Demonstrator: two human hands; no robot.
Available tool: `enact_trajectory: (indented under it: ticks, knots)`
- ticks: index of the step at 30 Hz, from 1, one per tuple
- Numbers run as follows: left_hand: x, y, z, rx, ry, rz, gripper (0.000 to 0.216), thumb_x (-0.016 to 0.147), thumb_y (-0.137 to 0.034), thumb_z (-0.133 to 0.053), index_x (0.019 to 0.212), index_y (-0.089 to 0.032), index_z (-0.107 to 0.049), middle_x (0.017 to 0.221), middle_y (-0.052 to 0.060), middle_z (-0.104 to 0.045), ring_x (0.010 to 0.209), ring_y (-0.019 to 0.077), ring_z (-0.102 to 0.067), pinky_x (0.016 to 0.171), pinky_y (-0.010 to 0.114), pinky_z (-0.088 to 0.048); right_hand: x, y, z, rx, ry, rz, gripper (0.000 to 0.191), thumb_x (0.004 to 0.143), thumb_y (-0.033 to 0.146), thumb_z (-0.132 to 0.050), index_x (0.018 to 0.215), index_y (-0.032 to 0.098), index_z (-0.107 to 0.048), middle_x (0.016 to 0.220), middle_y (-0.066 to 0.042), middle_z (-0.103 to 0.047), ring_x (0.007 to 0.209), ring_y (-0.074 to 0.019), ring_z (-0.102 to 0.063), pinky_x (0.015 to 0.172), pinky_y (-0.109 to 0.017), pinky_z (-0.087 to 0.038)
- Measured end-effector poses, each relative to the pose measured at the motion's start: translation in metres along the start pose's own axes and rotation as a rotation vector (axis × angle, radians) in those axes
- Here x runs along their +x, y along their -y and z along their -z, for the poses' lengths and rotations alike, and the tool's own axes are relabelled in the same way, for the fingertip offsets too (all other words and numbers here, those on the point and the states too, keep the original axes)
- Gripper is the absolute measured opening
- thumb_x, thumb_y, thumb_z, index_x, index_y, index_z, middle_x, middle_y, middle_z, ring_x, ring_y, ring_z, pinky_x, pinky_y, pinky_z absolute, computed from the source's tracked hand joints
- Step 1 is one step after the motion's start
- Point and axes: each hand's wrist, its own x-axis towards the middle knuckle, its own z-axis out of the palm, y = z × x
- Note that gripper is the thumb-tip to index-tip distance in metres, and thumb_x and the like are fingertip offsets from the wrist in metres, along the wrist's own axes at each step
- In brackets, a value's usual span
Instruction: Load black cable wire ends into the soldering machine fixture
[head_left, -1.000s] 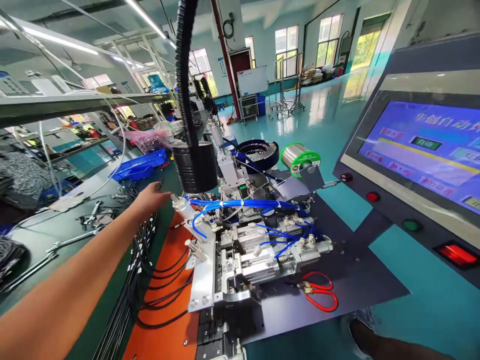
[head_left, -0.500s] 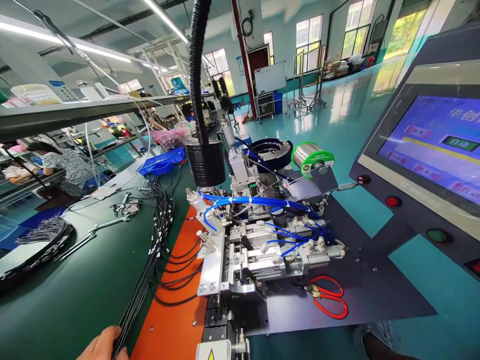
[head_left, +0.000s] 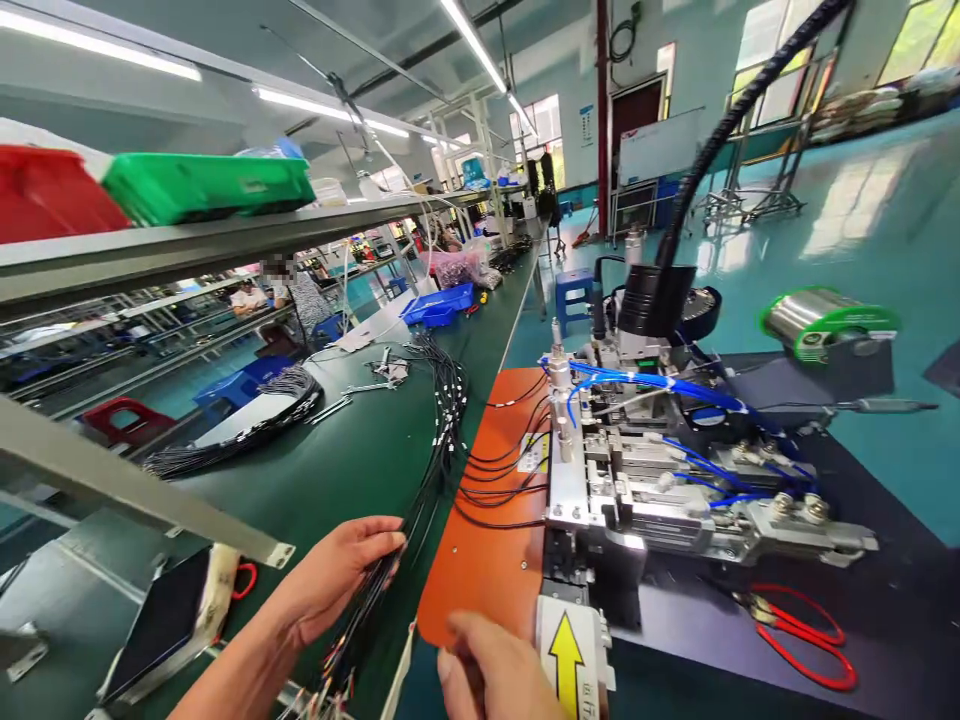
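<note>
My left hand [head_left: 352, 560] is closed around a bundle of thin black cables [head_left: 431, 480] on the green bench top, close to their stripped ends with coloured wires [head_left: 337, 670]. Below the orange plate's [head_left: 487, 585] front edge, my right hand [head_left: 499, 670] hovers with its fingers loosely bent and apart, and I see nothing in it. Beside it is a machine block with a yellow arrow [head_left: 567, 665]. Several black cables run across the orange plate into the metal clamps of the machine [head_left: 667, 480].
Red-handled cutters [head_left: 799, 635] lie on the machine's dark base. A solder wire spool [head_left: 821, 320] stands behind. Another cable coil [head_left: 277, 415], wrenches [head_left: 330, 410] and a blue tray [head_left: 439, 305] are on the bench. A shelf [head_left: 225, 240] overhangs the left; people sit beyond.
The view has swung left, so the machine appears farther right. My left hand now shows more fully, gripping the cables near their ends. My right hand has come into view at the bottom.
</note>
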Motion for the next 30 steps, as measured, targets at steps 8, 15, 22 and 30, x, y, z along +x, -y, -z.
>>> enact_trajectory:
  ticks: [8, 15, 22, 30]
  knots:
    - [0.007, 0.019, 0.020, 0.620, -0.214, -0.341, 0.049, 0.081, -0.023, -0.054, 0.129, -0.015, -0.049, 0.104, 0.008, -0.056, 0.089, 0.0156, -0.054, 0.081, 0.029, -0.045, 0.053, 0.049, -0.033, 0.627, 0.209, -0.538, 0.028, 0.104, 0.023, -0.035, 0.119, 0.002, -0.047, 0.101, -0.013, -0.054, 0.063, -0.0086, -0.057, 0.052, -0.017, -0.050]
    - [0.013, 0.032, -0.021, 1.106, -0.188, -0.442, 0.035, 0.086, -0.009, -0.039, 0.114, -0.007, -0.059, 0.110, 0.016, -0.055, 0.104, 0.0251, -0.054, 0.097, 0.044, -0.040, 0.032, 0.011, -0.052, 0.351, 0.263, -0.351, 0.025, 0.093, 0.013, -0.039, 0.104, 0.003, -0.058, 0.088, -0.010, -0.058, 0.060, -0.0081, -0.056, 0.047, -0.010, -0.041]
    - [0.015, 0.002, -0.023, 0.803, -0.005, -0.337, 0.036, 0.082, -0.010, -0.039, 0.118, -0.011, -0.041, 0.098, 0.010, -0.057, 0.074, 0.0147, -0.061, 0.069, 0.026, -0.049, 0.011, 0.017, -0.031, 0.520, 0.111, -0.280, 0.061, 0.088, 0.050, -0.062, 0.128, 0.006, -0.049, 0.098, -0.013, -0.056, 0.081, -0.0164, -0.061, 0.064, -0.019, -0.054]
    - [0.002, 0.011, -0.062, 0.746, 0.370, -0.815, 0.026, 0.092, -0.019, -0.042, 0.105, -0.018, -0.064, 0.112, 0.002, -0.057, 0.101, 0.0081, -0.054, 0.091, 0.019, -0.042, -0.005, 0.028, 0.035, 0.779, 0.007, -0.450, 0.096, 0.068, 0.073, -0.072, 0.128, 0.005, -0.040, 0.089, -0.010, -0.052, 0.055, -0.0126, -0.052, 0.042, -0.017, -0.040]
